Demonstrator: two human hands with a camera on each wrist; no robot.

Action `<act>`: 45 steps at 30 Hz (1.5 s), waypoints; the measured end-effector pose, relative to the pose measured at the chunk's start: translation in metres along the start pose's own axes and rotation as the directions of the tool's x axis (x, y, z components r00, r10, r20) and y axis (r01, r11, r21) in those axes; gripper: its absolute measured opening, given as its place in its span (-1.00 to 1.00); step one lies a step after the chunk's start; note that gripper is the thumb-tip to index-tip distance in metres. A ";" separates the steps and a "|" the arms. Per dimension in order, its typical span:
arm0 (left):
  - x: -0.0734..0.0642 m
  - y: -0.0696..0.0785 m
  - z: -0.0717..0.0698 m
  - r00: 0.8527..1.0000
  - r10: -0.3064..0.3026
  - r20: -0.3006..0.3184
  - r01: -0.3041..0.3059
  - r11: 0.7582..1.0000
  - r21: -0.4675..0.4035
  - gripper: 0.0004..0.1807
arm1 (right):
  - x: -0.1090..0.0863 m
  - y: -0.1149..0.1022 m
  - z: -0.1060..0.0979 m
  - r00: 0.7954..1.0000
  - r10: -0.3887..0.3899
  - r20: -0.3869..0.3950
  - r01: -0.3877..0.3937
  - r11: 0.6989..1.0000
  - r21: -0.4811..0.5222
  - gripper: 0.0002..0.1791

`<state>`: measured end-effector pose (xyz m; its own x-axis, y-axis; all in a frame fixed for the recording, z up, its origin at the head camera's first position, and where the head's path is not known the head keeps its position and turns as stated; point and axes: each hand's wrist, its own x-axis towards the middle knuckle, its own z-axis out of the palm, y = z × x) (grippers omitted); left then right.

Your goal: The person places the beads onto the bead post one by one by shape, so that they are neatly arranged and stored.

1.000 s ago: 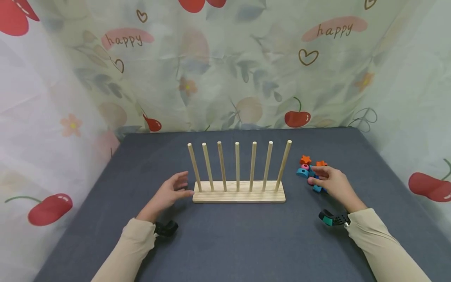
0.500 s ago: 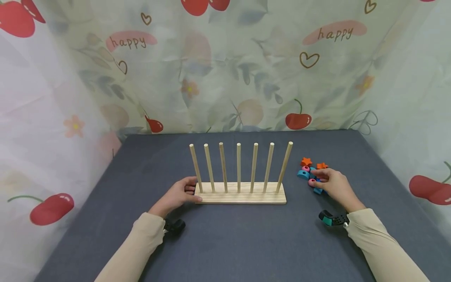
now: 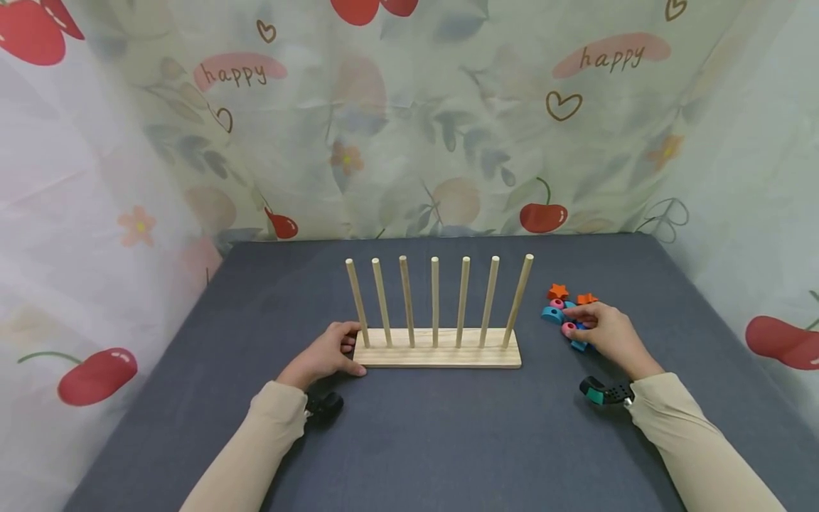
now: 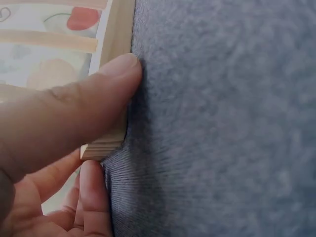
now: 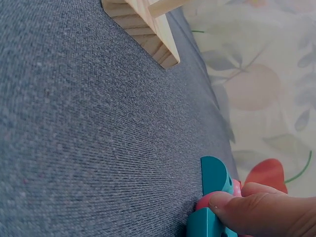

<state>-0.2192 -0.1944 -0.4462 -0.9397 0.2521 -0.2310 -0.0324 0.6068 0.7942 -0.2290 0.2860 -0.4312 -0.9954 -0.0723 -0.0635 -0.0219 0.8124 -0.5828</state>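
Observation:
A pale wooden peg rack point(image 3: 441, 358), a flat base with several upright bare pegs, stands mid-table. My left hand point(image 3: 325, 353) holds the left end of its base. In the left wrist view the thumb point(image 4: 74, 106) lies along the front edge, with the fingers around the end. My right hand point(image 3: 613, 336) is at a small pile of coloured beads to the rack's right. The thumb point(image 5: 261, 213) overlaps a pink bead point(image 5: 203, 201) between a teal half-round bead point(image 5: 212, 174) and a teal block point(image 5: 198, 224). I cannot tell whether the right fingers pinch a bead.
Orange star-shaped beads, one of them point(image 3: 558, 291) at the pile's back left, lie beyond the right hand. Dark grey cloth covers the table point(image 3: 441, 441). A printed fabric curtain point(image 3: 409, 142) rises behind its back edge and along both sides.
My left hand has moved right, from beside the rack's left end to a hold on it. The right hand stays at the beads with hardly any movement. The rack stands where it was.

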 end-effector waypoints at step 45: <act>0.003 0.002 -0.002 1.000 -0.027 0.000 0.027 1.000 0.007 -0.06 | -0.024 -0.062 -0.031 0.995 -0.048 -0.093 0.059 0.991 0.118 -0.50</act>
<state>-0.2224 -0.1943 -0.4439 -0.9384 0.2356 -0.2529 -0.0557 0.6190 0.7834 -0.2070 0.2554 -0.3687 -0.9976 -0.0573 0.0397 -0.0691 0.7330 -0.6767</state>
